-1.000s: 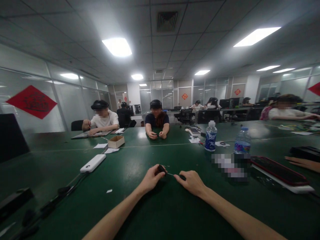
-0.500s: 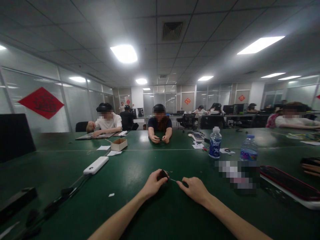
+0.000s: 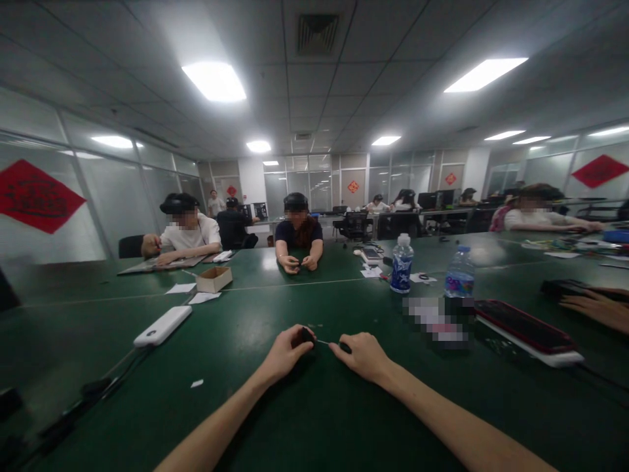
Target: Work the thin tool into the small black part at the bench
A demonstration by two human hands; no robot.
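Both my hands rest on the green table (image 3: 314, 419) in front of me. My left hand (image 3: 286, 352) is closed around a small black object (image 3: 307, 336). My right hand (image 3: 361, 354) pinches a small dark tool (image 3: 344, 347) whose thin metal tip (image 3: 324, 342) points left at the black object. The two hands are a few centimetres apart, joined by that thin tip.
A white power bank (image 3: 162, 326) with a cable lies to the left. Two water bottles (image 3: 401, 263) stand ahead right, beside a red-cased device (image 3: 523, 326). Another person's hand (image 3: 592, 306) rests at the right edge. Several people sit across the table. A small cardboard box (image 3: 213, 278) lies farther off.
The view has swung a little to the right and downward. My hands keep the same grip and the same spacing on the table.
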